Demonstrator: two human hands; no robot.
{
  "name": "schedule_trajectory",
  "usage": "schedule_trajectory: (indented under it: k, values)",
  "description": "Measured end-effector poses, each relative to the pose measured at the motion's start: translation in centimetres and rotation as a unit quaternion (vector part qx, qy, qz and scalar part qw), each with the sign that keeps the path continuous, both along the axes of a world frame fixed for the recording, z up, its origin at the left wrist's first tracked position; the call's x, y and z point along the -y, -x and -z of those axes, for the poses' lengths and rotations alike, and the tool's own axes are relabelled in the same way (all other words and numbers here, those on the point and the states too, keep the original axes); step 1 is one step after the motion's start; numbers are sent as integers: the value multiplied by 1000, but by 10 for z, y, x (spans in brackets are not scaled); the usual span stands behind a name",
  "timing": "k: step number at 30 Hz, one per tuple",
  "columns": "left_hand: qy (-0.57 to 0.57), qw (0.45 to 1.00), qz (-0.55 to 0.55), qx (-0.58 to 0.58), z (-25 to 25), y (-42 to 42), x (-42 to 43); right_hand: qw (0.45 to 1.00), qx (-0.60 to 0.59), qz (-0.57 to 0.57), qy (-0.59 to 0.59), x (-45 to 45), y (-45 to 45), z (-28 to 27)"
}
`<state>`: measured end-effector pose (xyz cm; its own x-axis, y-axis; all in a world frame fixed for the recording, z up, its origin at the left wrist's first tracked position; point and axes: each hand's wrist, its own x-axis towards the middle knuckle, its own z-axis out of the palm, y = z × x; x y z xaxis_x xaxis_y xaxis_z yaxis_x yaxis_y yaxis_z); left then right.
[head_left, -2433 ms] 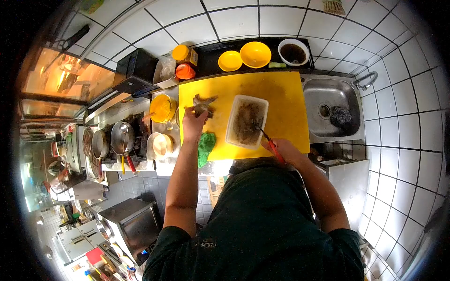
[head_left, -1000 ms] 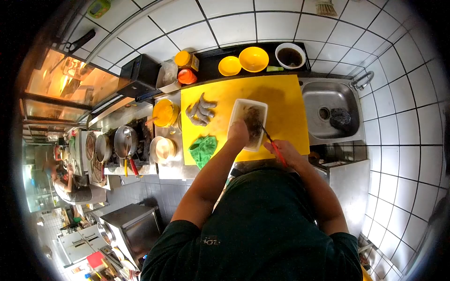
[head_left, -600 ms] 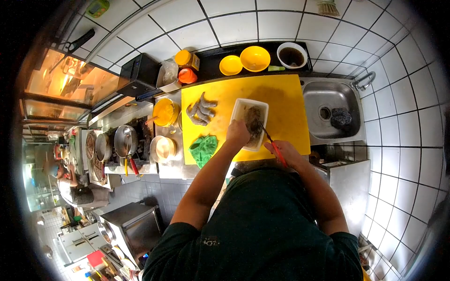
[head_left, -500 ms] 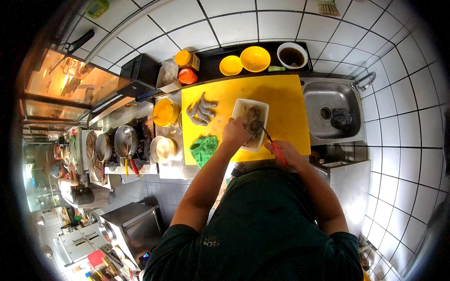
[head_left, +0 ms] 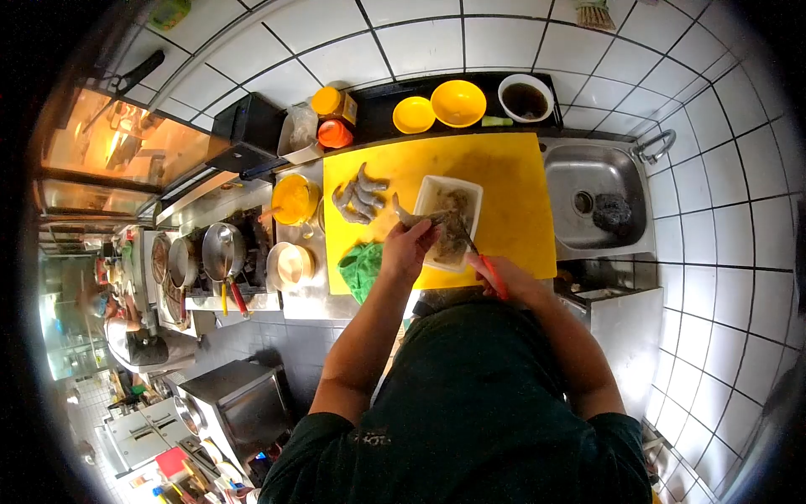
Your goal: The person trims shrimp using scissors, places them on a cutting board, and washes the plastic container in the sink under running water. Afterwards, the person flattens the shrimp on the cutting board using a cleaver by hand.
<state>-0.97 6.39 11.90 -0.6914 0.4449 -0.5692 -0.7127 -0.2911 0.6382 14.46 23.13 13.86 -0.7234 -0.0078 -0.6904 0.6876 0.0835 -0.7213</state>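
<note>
My left hand (head_left: 406,250) pinches a grey shrimp (head_left: 410,217) over the left side of a white tray (head_left: 453,181). Inside the tray lies a dark, wet heap (head_left: 455,206), whose pieces are hard to make out. Red-handled scissors (head_left: 497,280) are gripped in my right hand (head_left: 519,284), their dark blades reaching over the tray close to the shrimp's front end. Whether the blades touch it is unclear. Several more grey shrimp (head_left: 359,196) lie in a row on the yellow cutting board (head_left: 514,181). Near my left wrist, a crumpled green cloth (head_left: 361,270) rests on the board.
A steel sink (head_left: 598,220) holding a dark scouring pad (head_left: 612,212) adjoins the board on the right. Yellow bowls (head_left: 458,104) and a bowl of dark liquid (head_left: 525,99) stand behind. Pans (head_left: 223,250) sit on the stove at left. Farther left is another person (head_left: 126,323).
My left hand has drawn back slightly left from inside the tray, and a shrimp now shows in its fingers. The scissors remain in my right hand, angled slightly more upright.
</note>
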Motion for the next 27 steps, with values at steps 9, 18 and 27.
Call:
schedule_trajectory:
  k: [9, 18, 27]
  values:
    - [-13, 1000, -14, 19, 8, -24, -7, 999, 7, 33, 15, 11, 5, 11]
    - [26, 999, -14, -20, 14, -23, -3, 992, -75, -24, -96, 10, -4, 31]
    - [75, 989, 57, -112, 5, -5, 8, 998, -23, -50, -24, 2, -1, 28]
